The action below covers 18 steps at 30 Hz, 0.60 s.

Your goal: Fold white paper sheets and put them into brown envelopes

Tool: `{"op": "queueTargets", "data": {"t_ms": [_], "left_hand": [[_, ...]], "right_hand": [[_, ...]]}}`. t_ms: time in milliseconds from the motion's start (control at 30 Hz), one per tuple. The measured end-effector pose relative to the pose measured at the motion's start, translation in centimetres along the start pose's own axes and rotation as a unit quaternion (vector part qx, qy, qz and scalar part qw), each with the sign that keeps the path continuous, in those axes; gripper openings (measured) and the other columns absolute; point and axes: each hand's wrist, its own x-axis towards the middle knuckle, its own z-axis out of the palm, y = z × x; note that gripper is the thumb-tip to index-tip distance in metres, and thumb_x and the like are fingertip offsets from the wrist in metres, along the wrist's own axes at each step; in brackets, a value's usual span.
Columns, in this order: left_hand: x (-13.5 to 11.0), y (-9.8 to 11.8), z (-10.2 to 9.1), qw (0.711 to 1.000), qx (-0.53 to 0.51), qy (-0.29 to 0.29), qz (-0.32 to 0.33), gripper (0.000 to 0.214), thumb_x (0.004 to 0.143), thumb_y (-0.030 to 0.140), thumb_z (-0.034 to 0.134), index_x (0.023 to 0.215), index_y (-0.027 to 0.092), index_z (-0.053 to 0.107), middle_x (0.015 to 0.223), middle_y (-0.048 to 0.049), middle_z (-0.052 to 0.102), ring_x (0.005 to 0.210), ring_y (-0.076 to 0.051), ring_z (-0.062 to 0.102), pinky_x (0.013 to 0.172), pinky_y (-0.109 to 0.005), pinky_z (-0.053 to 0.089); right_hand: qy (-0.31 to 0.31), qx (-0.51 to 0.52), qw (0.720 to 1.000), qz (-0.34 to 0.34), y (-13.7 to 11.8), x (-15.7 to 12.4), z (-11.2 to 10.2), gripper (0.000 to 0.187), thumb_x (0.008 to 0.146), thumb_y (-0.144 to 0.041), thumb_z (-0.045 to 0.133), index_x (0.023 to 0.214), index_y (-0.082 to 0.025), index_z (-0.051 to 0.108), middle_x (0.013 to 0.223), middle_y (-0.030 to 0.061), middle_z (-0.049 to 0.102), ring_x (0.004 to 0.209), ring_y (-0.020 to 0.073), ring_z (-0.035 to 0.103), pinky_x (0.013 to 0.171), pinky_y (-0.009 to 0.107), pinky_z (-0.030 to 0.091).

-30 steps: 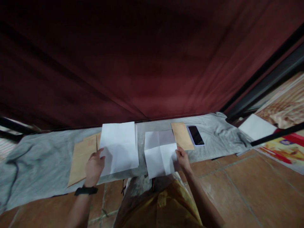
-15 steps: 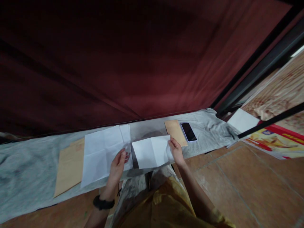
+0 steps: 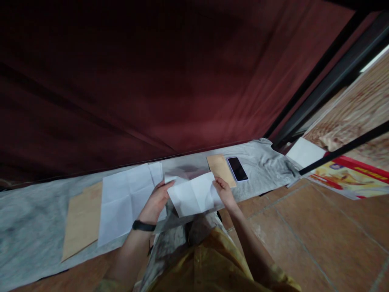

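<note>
A creased white sheet of paper is lifted off the grey cloth in front of me. My left hand, with a black band on its wrist, grips the sheet's left edge. My right hand pinches its right edge. A second, unfolded white sheet lies flat to the left, partly over a large brown envelope.
A small brown envelope and a dark phone lie on the cloth to the right. A dark red curtain hangs behind. Terracotta floor tiles spread to the right, with a white sheet and a colourful printed mat beyond.
My left hand left the unfolded sheet and took the left edge of the creased sheet. That sheet has risen off the cloth between both hands. The view shifted to the right.
</note>
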Motion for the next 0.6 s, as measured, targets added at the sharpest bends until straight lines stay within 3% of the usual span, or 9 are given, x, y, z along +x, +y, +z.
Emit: {"op": "queueTargets", "data": {"t_ms": [167,333,433,533,600], "left_hand": [[-1.0,3.3,1.2,0.989,0.04,-0.066,0.129,0.05,0.061,0.031,0.091,0.105,0.016,0.073,0.099,-0.0068,0.08,0.089,-0.021,0.074,0.082,-0.029,0.055],[-2.0,4.2,1.8,0.978,0.07,-0.057,0.188,0.052,0.063,0.04,0.089,0.108,0.017,0.074,0.101,-0.0084,0.08,0.091,-0.023,0.073,0.09,-0.036,0.054],[-1.9,4.9,2.2,0.966,0.105,-0.051,0.228,0.049,0.065,0.043,0.087,0.105,0.016,0.076,0.096,-0.0079,0.08,0.088,-0.024,0.073,0.087,-0.037,0.055],[-2.0,6.3,2.5,0.936,0.186,-0.02,0.298,0.038,0.07,0.044,0.082,0.098,0.018,0.078,0.097,-0.0066,0.079,0.095,-0.026,0.071,0.093,-0.041,0.053],[-2.2,7.2,2.2,0.893,0.267,-0.024,0.361,0.028,0.075,0.043,0.078,0.09,0.02,0.079,0.101,-0.0063,0.079,0.108,-0.028,0.068,0.105,-0.045,0.047]], "right_hand": [[0.024,-0.009,0.998,-0.051,-2.1,0.6,-0.2,0.03,0.081,-0.046,0.066,0.094,-0.02,0.072,0.087,0.0015,0.072,0.08,0.0188,0.062,0.074,0.029,0.049],[-0.017,0.047,0.999,-0.018,-3.5,0.7,0.4,0.028,0.076,-0.044,0.072,0.092,-0.021,0.069,0.081,-0.0003,0.071,0.071,0.0173,0.061,0.067,0.028,0.049],[-0.059,0.078,0.994,-0.039,-5.5,2.0,1.1,0.037,0.073,-0.042,0.077,0.103,-0.023,0.067,0.091,0.0008,0.074,0.08,0.0188,0.065,0.074,0.03,0.052],[-0.066,0.103,0.99,-0.075,-8.0,3.7,1.4,0.037,0.071,-0.041,0.08,0.101,-0.023,0.067,0.095,0.0012,0.074,0.086,0.0199,0.066,0.082,0.033,0.053],[-0.06,0.113,0.986,-0.102,-9.2,4.6,1.3,0.031,0.071,-0.041,0.081,0.092,-0.023,0.067,0.093,0.0014,0.073,0.088,0.0205,0.066,0.085,0.035,0.052]]}}
